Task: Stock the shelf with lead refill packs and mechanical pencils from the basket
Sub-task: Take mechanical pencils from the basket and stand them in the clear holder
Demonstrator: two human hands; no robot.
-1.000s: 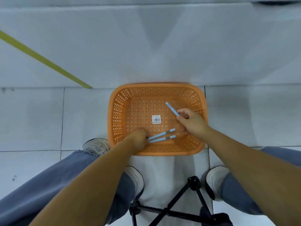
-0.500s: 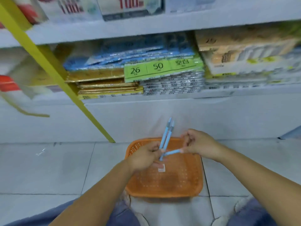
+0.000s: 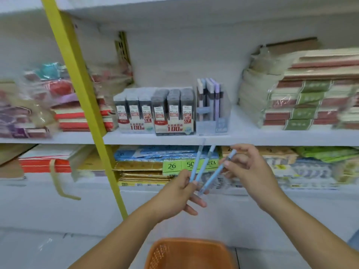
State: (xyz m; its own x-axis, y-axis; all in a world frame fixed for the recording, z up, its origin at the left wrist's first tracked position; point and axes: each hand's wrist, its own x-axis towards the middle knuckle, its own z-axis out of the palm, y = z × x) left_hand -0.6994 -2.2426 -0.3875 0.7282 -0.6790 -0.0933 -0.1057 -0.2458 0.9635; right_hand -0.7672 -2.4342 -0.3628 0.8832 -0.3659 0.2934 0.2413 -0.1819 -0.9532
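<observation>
- Two slim light-blue plastic mechanical pencils (image 3: pixel 195 166) are gripped side by side at their lower ends by the left hand (image 3: pixel 178 193). They are held in the air in front of the shelving.
- A third matching light-blue pencil (image 3: pixel 217 171) is pinched near its upper end by the right hand (image 3: pixel 250 171). Its lower end reaches the left fingers; whether it touches them cannot be told.
- All three long axes stand close to upright and lean to the right at the top, the third pencil most of all. Their upper ends point at the front edge of the white middle shelf board (image 3: pixel 272 138).
- A clear plastic display box of upright pastel pencils (image 3: pixel 210 105) stands on that board, straight above and beyond the held pencils. The left hand's pair looks the nearer, so the coming move is probably a short lift up and forward.
- Just left of the box stand grey-and-white lead refill packs (image 3: pixel 155 111), printed "100" in red, with "HB", "0.5" and "0.7". The brand name is too blurred to read.
- Below, a green price strip (image 3: pixel 174 166) reads "26" and "50".
- A slanting yellow metal upright (image 3: pixel 77 84) crosses the shelves at left.
- An orange perforated plastic basket (image 3: pixel 174 255) sits on the floor beneath the hands, its contents out of view.
</observation>
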